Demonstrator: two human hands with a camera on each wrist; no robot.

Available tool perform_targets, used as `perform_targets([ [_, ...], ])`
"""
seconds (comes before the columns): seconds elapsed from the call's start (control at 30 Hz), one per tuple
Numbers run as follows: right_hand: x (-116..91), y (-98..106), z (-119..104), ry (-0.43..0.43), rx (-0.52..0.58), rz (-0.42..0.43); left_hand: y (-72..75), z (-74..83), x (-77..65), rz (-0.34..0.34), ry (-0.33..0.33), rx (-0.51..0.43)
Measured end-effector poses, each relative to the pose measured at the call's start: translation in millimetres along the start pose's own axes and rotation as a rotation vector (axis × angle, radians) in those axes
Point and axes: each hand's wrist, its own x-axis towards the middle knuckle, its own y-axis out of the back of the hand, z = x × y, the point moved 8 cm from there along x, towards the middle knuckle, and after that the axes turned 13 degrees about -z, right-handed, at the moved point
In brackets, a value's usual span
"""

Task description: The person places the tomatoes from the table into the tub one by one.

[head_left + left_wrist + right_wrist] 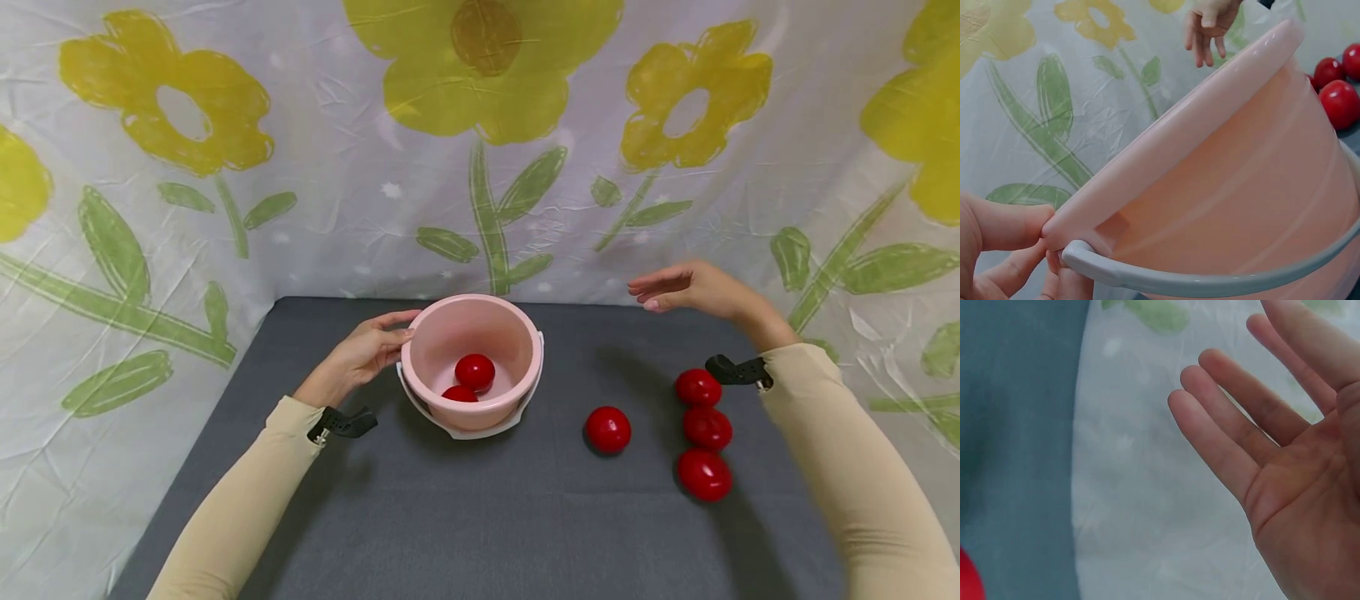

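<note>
My left hand (pixel 368 348) pinches the rim of a pink bucket (pixel 517 383) at its left side. In the left wrist view the thumb presses on the rim (pixel 1166 140) close to where the white handle (pixel 1210 284) joins it. The handle hangs down along the bucket's near side. Inside lie two glossy red balls, one ball (pixel 475 372) in full sight and another ball (pixel 460 393) partly hidden by the near wall. Raised above the table's far right, my right hand (pixel 693 289) holds nothing, and its fingers (pixel 1213 440) are extended and slightly spread.
On the dark grey table (pixel 525 517), a single red ball (pixel 608 430) lies right of the bucket. Further right, three more form a row, the nearest ball (pixel 705 475) slightly oval, beside the right forearm. A flower-printed curtain (pixel 337 225) stands behind the table.
</note>
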Motion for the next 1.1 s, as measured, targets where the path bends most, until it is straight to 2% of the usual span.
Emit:
perform_targets([
  [0.37,-31.0,-3.0,57.2,-0.027,0.019,0.046,-4.4,-0.1,-2.5,-0.006,-0.006,-0.011],
  [0.6,-51.0,-10.7,98.5,-0.102,-0.012,0.072,-4.0,0.2,-2.9,-0.008,-0.014,-0.021],
  [0.8,-58.5,-19.9,126.3,-0.109,0.025,0.074,-3.0,-0.8,-2.7,-0.004,-0.010,-0.017],
  [1.1,-62.5,-40.8,154.6,-0.129,0.054,0.040,-4.1,-1.0,-3.2,-0.002,-0.004,-0.035],
])
